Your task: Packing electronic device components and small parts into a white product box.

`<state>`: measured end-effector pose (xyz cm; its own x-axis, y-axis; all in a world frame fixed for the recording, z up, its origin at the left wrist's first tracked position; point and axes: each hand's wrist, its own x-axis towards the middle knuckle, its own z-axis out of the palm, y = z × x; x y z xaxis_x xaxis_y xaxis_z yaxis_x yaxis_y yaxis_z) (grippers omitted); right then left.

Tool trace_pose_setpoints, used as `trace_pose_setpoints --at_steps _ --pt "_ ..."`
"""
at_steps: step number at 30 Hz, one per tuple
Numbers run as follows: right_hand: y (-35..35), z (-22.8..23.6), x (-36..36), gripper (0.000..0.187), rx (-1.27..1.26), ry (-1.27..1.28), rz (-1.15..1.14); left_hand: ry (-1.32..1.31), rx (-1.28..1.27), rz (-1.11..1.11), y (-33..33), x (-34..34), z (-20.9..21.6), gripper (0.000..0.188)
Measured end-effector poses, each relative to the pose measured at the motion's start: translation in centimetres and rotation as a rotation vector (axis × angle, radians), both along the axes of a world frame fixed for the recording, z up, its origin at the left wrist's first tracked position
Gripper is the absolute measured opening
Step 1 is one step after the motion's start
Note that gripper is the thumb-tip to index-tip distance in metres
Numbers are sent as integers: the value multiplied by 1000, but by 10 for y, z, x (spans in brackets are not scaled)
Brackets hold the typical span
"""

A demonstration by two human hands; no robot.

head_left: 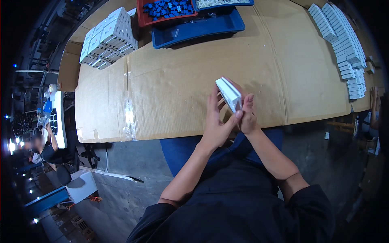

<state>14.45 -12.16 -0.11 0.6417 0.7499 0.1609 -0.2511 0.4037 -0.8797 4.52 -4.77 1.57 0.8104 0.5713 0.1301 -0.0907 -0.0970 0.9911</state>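
Observation:
Between my two hands, above the near part of the cardboard-covered table (170, 89), is a small white box (229, 94), tilted with one narrow side facing up. My left hand (216, 123) grips it from the left, its thumb at the near end and its fingers along the far left side. On the other side, my right hand (248, 115) closes round the box, its thumb raised beside the near corner. Some of the right fingers are hidden behind the box.
White boxes (109, 38) are stacked at the back left. A red tray (141, 19) holds blue pieces, a blue tray (198, 34) sits beside it, and another blue tray (243, 3) holds white pieces. Rows of small white boxes (344, 50) line the right edge. A person (48, 148) sits far left.

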Motion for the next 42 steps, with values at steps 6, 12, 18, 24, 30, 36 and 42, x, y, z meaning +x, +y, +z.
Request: trace_pose_setpoints --at_steps 6,12,18,24,30,36,42 --pt "-8 0 16 69 -111 -291 -16 -8 -296 138 16 -4 13 70" --pt "-12 4 11 60 -262 -743 79 4 -733 190 15 -6 -5 60" --pt "-11 2 6 50 -295 -951 -53 71 -551 272 10 -1 5 56" --pt "-6 -13 -4 43 -309 -1035 -228 90 -498 293 2 4 4 43" --pt "-7 -8 -9 42 -324 -995 -262 97 -600 309 -3 8 25 41" --pt "-9 -3 -12 41 -328 -916 -250 51 -628 340 -7 10 25 37" --pt "-12 -1 -16 39 -302 -901 -284 19 -616 339 -12 8 29 37"
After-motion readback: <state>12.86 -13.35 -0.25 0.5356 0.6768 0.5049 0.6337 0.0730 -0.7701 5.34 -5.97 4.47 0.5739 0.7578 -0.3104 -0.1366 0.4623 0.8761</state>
